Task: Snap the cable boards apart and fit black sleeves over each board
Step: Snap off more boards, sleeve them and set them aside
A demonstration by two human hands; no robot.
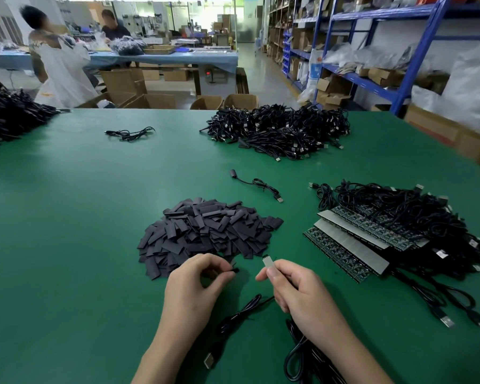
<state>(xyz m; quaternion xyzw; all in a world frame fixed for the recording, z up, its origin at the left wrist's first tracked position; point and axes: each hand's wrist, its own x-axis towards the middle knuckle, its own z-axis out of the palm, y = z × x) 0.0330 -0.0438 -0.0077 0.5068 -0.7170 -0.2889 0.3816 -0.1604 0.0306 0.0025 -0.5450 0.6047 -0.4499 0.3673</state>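
My left hand (pixel 197 284) pinches one black sleeve (pixel 233 270) between thumb and fingers at the near edge of the heap of black sleeves (pixel 208 231). My right hand (pixel 291 289) grips a single small cable board (pixel 268 262), its grey face pointing up toward the sleeve. The board's black cable (pixel 239 317) trails below my hands to a USB plug (pixel 209 360). A short gap separates sleeve and board. Joined board panels (pixel 349 239) with their cables lie stacked at the right.
A large pile of cables (pixel 280 131) sits at the far centre of the green table (pixel 81 217), another dark pile (pixel 9 117) at the far left. Two loose cables (pixel 257 185) (pixel 130 133) lie between. Shelving stands at the right; people work behind.
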